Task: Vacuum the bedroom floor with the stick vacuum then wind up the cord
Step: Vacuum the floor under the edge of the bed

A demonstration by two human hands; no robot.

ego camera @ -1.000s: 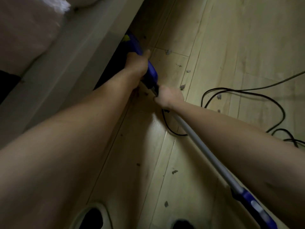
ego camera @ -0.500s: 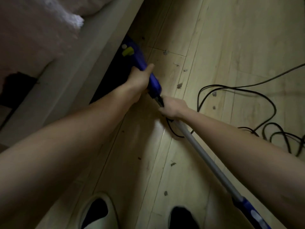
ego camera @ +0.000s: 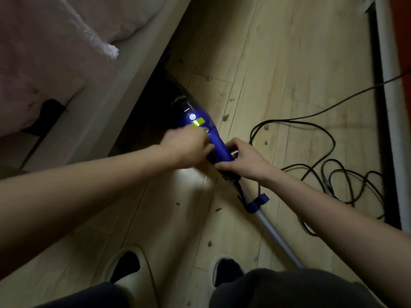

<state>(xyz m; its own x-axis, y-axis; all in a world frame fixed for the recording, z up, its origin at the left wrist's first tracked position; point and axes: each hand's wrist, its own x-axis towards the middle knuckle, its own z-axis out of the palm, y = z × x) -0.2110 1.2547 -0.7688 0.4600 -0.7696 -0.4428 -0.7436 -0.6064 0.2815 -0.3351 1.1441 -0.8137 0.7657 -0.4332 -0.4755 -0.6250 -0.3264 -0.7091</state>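
The blue stick vacuum [ego camera: 201, 121] lies low along the wooden floor, its dark front end hidden under the bed frame. My left hand [ego camera: 188, 147] grips the blue body just below a yellow-green label. My right hand [ego camera: 241, 158] grips the body's rear end, fingers curled over it. The grey tube [ego camera: 275, 234] runs back toward my right leg, with a blue cord hook [ego camera: 258, 202] on it. The black cord [ego camera: 329, 152] lies in loose loops on the floor to the right.
A grey bed frame [ego camera: 124, 85] with pink bedding [ego camera: 44, 52] fills the left. Small dust clumps [ego camera: 225, 117] dot the planks. A dark strip and a pale rail [ego camera: 387, 107] run along the right edge. My feet in pale slippers [ego camera: 131, 270] stand at the bottom.
The vacuum has been pulled back out from under the bed, showing more of its blue body. My right hand moved from the tube up onto the body's rear end.
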